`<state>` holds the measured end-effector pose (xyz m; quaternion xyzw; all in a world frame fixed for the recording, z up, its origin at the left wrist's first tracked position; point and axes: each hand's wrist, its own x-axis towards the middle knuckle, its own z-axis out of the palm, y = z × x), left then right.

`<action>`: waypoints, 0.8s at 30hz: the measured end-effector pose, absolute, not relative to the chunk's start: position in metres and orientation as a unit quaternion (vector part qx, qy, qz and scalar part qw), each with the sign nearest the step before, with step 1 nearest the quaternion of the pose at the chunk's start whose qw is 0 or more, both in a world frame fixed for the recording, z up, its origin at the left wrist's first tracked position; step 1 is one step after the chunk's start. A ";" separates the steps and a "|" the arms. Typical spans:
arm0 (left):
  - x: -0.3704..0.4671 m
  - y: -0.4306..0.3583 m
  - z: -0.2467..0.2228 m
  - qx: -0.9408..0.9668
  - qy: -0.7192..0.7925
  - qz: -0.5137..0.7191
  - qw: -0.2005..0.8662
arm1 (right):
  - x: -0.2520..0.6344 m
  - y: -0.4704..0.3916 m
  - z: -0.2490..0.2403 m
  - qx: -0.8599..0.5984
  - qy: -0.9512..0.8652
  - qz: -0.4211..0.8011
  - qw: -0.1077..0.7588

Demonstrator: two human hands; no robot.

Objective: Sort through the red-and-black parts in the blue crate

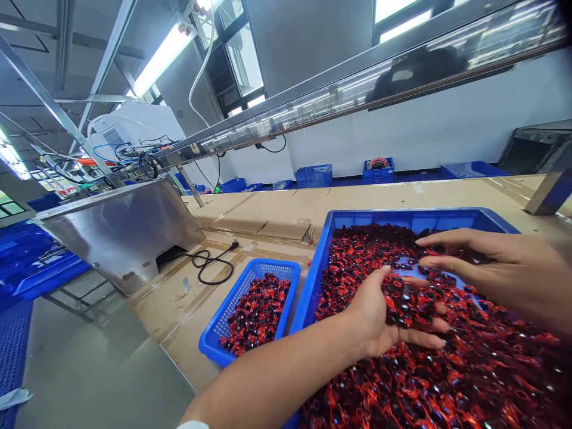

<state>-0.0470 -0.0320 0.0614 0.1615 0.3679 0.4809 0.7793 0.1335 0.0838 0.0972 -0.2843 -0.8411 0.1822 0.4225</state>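
1. Nearest the camera, the left forearm [286,369] slants up from the bottom edge, covering the near corner of the small blue basket [229,307] and part of the large tray's side wall
2. The left hand [375,322] is palm up over the large blue tray [316,268], fingers spread and slightly curled, with a clump of red and black pieces [409,301] resting in it
3. The right hand [513,268] reaches in from the right, covering part of the tray's far right side; its thumb and forefinger are a little apart with a dark piece [437,249] showing between them – whether they grip it, I cannot tell
4. Below and around both hands a loose heap [429,393] of the same pieces fills much of the tray, with a patch of blue bottom showing between the hands
5. The basket, just left of the tray, holds more such pieces [261,313]
6. Both containers stand on the cardboard-covered counter [183,325]; beyond the basket lies a black cable with its plug [234,244], beside a metal housing [129,232]
7. A shiny metal beam [313,106] crosses above the counter – a metal post [547,193] stands right of the tray, and blue crates [314,176] line the far wall
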 end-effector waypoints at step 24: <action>-0.047 -0.035 0.067 0.186 0.428 0.501 0.729 | 0.124 0.085 0.078 -0.153 -0.872 0.172 0.431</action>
